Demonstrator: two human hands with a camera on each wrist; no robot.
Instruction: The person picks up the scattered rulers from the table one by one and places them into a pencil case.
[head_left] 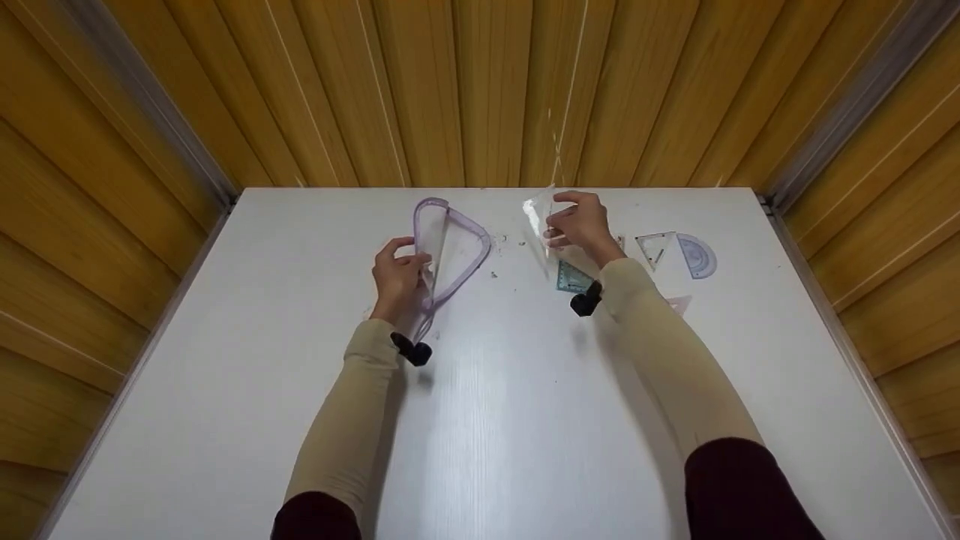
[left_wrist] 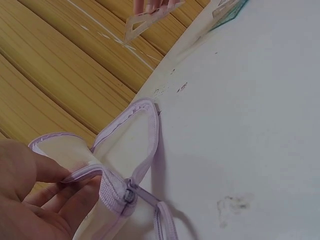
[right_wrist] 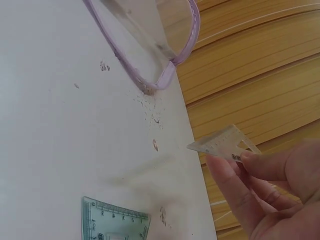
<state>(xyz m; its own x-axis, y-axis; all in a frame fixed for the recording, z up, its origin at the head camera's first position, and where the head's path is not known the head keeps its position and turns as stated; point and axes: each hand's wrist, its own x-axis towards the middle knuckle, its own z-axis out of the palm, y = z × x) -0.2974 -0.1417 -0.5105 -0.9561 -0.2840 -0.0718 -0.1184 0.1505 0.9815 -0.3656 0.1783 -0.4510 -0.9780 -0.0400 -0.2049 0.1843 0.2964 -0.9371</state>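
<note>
Table: white [head_left: 480, 420], with small dark marks near its far edge.
Pouch: over the far part of the table [head_left: 435, 232], left hand on it; clear panels, lilac edging, edges spread apart.
Left hand: thumb and fingers [head_left: 397, 277] pinched nearly together on the pouch's edge, presumably to keep its mouth apart.
Right hand: fingertips [head_left: 585, 225] pinched on a clear triangle, well apart from the pouch; the grip on one side probably left the pointed end free.
Clear triangle: raised above the table [right_wrist: 220, 143]; see-through, slightly cloudy, with a cut-out and a small dark print.
Loose pieces: a teal ruler piece [head_left: 574, 277], a bluish protractor [head_left: 697, 256] and a second triangle [head_left: 657, 237] lay at the right, seemingly kept within reach.
Pink piece: partly hidden by the right sleeve [head_left: 679, 304]; shape not established.
Zip pull: hung at the pouch's corner [left_wrist: 131, 192].
</note>
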